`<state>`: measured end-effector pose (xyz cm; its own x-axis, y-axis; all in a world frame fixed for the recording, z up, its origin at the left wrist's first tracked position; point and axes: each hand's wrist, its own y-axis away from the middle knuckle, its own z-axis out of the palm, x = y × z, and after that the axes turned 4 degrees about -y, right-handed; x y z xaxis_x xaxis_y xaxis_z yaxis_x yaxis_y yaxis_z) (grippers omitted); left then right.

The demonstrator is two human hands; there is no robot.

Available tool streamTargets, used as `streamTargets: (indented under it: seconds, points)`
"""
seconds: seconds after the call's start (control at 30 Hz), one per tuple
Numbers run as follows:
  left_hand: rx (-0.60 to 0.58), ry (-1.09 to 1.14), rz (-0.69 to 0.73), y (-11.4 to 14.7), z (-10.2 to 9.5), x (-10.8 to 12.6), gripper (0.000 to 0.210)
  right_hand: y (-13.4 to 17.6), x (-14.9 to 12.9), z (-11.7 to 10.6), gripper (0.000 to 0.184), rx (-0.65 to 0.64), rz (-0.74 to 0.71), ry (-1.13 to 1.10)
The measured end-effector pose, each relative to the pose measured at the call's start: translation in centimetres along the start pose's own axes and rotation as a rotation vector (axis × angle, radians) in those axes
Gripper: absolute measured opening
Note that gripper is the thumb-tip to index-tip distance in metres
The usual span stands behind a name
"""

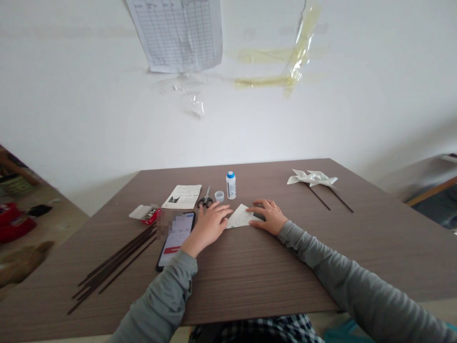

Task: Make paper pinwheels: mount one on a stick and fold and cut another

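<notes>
A folded triangle of printed paper lies on the table between my hands. My left hand is at its left corner, fingers stretched out and thumb near the edge. On the right side, my right hand rests its fingertips on the paper, fingers spread. Just beyond my left hand are scissors, a small translucent cap and an upright white bottle with a blue top. A phone showing a timer lies beside my left wrist.
Thin dark sticks lie at the left, below an open small red-and-white box. Printed sheets lie behind the phone. Two paper pinwheels on sticks are at the back right. The wall rises behind the table.
</notes>
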<state>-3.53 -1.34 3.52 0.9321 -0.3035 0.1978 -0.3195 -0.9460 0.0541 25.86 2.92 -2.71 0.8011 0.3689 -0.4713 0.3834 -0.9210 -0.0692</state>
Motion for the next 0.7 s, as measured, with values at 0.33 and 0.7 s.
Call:
streamTargets:
  seconds: [0.33,0.7]
  points:
    - [0.056,0.117,0.041,-1.1,2.7,2.5,0.040,0.2,-1.3,0.1,0.061,0.015,0.047,0.021]
    - [0.140,0.141,0.019,-1.8,3.7,2.5,0.030,0.8,-4.1,-0.2,0.067,-0.012,0.171,0.067]
